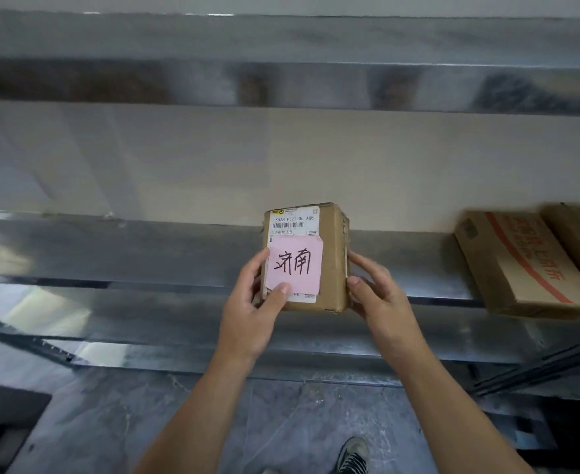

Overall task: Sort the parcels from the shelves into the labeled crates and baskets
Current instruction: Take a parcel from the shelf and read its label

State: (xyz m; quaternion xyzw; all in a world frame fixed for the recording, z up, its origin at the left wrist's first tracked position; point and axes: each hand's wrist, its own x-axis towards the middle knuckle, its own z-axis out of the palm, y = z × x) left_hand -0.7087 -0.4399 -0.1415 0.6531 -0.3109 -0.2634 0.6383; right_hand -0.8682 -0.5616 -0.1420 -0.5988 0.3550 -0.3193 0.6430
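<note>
A small brown cardboard parcel [333, 234] is held up in front of the metal shelf [145, 248]. It carries a white shipping label and a pink note with handwritten black characters. My left hand [251, 313] grips its left side, thumb pressed on the pink note. My right hand [377, 295] grips its right side, thumb on the front edge and fingers behind. The parcel is upright, its label facing me.
A larger cardboard box [517, 261] with red print lies tilted on the shelf at the right, another brown box [579, 237] behind it. A higher shelf [281, 83] runs across the top. Grey floor and one shoe [351, 456] show below.
</note>
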